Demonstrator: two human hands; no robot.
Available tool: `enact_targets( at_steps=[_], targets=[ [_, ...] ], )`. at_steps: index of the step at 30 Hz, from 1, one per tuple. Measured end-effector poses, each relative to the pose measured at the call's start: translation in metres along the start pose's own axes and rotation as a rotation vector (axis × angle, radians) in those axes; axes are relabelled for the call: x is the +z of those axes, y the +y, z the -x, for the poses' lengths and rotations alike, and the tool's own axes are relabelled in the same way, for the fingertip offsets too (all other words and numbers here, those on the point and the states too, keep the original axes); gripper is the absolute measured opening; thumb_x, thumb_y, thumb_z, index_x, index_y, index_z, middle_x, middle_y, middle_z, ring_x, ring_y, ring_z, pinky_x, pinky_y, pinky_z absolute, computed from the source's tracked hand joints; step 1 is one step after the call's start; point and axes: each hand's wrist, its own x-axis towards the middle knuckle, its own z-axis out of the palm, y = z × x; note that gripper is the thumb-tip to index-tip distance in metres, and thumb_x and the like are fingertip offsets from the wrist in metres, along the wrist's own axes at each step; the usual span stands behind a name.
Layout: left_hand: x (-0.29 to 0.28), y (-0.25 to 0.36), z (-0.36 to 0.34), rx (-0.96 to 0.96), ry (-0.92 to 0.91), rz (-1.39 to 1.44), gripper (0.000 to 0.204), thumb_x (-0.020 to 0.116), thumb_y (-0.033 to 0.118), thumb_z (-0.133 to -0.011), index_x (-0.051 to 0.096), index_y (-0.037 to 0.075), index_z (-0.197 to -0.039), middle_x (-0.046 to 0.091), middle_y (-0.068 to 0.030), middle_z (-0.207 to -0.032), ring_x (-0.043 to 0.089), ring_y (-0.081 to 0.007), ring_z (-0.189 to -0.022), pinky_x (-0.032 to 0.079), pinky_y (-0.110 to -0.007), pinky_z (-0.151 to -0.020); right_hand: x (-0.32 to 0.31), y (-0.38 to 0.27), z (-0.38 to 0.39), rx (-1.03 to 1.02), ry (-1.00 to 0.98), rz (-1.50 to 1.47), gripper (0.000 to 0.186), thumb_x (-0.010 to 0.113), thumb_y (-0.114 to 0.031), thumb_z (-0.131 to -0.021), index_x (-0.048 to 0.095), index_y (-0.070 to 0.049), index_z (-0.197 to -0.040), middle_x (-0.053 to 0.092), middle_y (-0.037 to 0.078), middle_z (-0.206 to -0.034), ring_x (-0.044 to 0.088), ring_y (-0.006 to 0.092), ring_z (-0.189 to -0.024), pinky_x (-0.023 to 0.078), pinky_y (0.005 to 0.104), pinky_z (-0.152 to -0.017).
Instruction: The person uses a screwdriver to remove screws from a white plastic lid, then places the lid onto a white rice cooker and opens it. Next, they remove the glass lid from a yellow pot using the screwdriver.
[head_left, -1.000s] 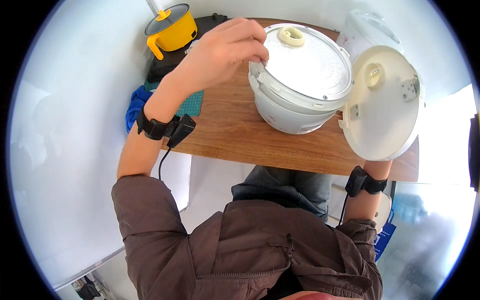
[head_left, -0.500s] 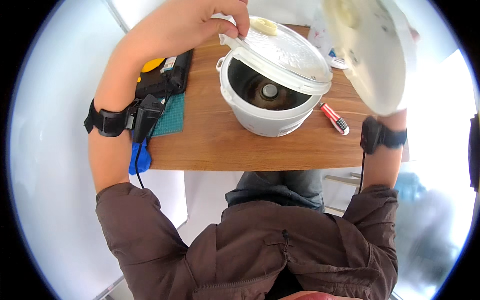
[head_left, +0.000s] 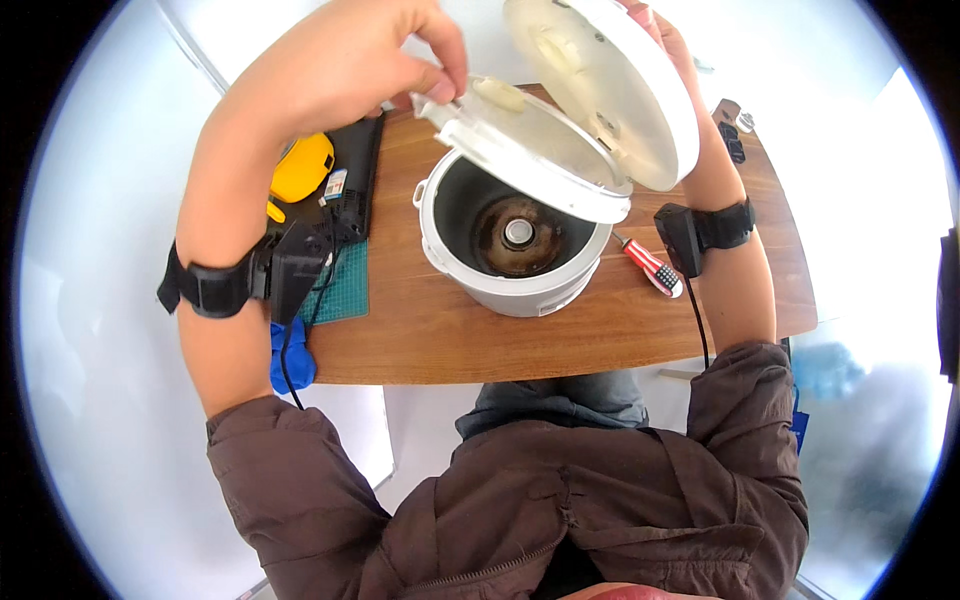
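My left hand [head_left: 415,65] pinches the edge of a pale inner lid [head_left: 535,165]. That lid is tilted, its near edge over the mouth of a white rice cooker [head_left: 500,297]. The dark inside of the cooker shows a brown-stained bottom with a round metal button [head_left: 519,232] in the middle. My right hand [head_left: 660,35] grips the rim of a white domed outer cover [head_left: 655,110], its hollow side toward the inner lid. The two appear close together at the right; whether they touch, I cannot tell. A red, white and black-handled screwdriver [head_left: 652,268] lies beside the cooker.
On the left of the wooden table [head_left: 440,350] are a green cutting mat [head_left: 345,285], a black tray or case and a yellow object [head_left: 305,168]. A blue item [head_left: 292,355] is at the front left edge. Small dark things [head_left: 733,142] lie at the back right.
The outer cover has swung left, from the right side to beside the inner lid. My left hand has raised the inner lid, so more of the cooker's inside shows. The view has shifted slightly.
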Motion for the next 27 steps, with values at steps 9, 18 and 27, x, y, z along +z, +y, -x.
enact_targets(
  at_steps=[9,18,27],
  targets=[
    [0.044,-0.045,0.012,-0.061,0.156,0.533,0.029,0.068,0.001,-0.089,0.068,0.001,-0.119,0.069,-0.0085,-0.122,0.068,-0.0154,-0.093,0.055,-0.031,-0.085,-0.021,-0.001,-0.010,-0.008,-0.006,-0.035,0.047,0.042,-0.047,-0.109,0.056,-0.005,-0.125,0.068,0.013,-0.107,0.073,0.0239,-0.095,0.065,0.0373,-0.079],
    [0.067,-0.047,-0.013,0.189,0.481,0.744,0.041,0.048,-0.013,-0.094,0.060,-0.003,-0.132,0.063,-0.0123,-0.135,0.060,-0.0199,-0.125,0.053,-0.033,-0.101,-0.024,-0.006,-0.013,-0.029,0.003,0.000,0.049,0.041,-0.047,-0.109,0.055,-0.005,-0.128,0.067,0.014,-0.111,0.072,0.0239,-0.098,0.064,0.0368,-0.081],
    [0.087,-0.044,-0.102,0.357,0.737,0.691,0.036,0.070,0.000,-0.092,0.068,0.009,-0.127,0.075,-0.0038,-0.101,0.066,-0.0099,-0.086,0.055,-0.024,-0.076,-0.033,-0.011,-0.014,-0.046,0.058,0.061,0.050,0.039,-0.048,-0.110,0.053,-0.005,-0.131,0.066,0.014,-0.115,0.071,0.0239,-0.101,0.063,0.0364,-0.084]
  ],
)
